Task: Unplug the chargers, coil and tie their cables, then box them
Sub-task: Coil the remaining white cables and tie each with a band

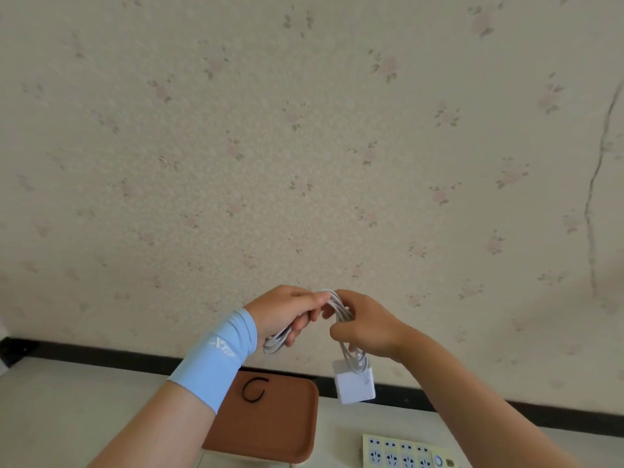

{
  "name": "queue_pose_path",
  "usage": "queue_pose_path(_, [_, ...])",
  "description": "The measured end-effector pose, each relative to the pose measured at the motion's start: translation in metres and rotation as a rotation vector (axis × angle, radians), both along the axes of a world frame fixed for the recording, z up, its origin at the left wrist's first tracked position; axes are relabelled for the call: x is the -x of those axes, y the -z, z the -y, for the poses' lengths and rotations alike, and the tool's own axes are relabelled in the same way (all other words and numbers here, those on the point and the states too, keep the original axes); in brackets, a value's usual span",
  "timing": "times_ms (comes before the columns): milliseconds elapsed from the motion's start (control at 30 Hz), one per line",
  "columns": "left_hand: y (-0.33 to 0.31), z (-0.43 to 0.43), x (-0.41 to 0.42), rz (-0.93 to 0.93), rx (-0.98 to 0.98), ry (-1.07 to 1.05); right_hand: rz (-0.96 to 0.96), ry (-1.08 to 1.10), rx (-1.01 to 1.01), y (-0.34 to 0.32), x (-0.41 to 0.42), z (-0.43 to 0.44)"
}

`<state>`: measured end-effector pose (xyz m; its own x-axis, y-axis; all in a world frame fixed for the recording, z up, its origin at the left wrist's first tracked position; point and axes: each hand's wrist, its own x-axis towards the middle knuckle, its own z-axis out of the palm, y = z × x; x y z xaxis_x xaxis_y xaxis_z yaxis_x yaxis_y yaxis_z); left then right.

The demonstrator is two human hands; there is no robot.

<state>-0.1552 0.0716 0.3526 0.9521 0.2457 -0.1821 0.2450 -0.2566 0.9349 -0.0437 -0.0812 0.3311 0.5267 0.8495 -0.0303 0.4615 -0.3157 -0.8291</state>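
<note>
Both hands are raised in front of the wall, holding one white charger cable point(340, 307) bundled in loops. My left hand point(287, 314), with a light blue wristband below it, grips the left end of the loops. My right hand point(363, 327) pinches the bundle near its top. The white charger block point(354, 385) hangs from the cable under my right hand, above the table. A black hair tie point(255, 389) lies on the brown tray point(290, 430) below my hands.
A white power strip point(400, 454) with several empty sockets lies at the bottom edge, right of the tray. The pale table point(67, 410) meets a flowered wall with a black baseboard point(101, 352). No box is in view.
</note>
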Motion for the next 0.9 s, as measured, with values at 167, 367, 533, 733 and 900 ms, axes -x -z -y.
queue_pose_path(167, [-0.0042,0.0021,-0.0015,0.082,0.076,-0.106,0.016,0.098,-0.109,0.0041,0.0062,-0.0031])
queue_pose_path(367, [-0.0046,0.0070,-0.0025,0.159,0.323,-0.139,-0.178,0.051,-0.091,0.0015,0.0061,-0.0062])
queue_pose_path(533, [-0.0056,-0.0002,-0.0008,0.183,0.421,-0.114,-0.246,0.006,-0.019,-0.0006,0.0100,-0.0090])
queue_pose_path(733, [-0.0027,0.0017,-0.0045,0.184,0.593,-0.155,-0.306,0.062,-0.079,0.0011,0.0043,-0.0054])
queue_pose_path(900, [-0.0007,0.0000,-0.0093,0.212,0.852,-0.187,-0.368,0.124,-0.156,0.0027,0.0037,-0.0094])
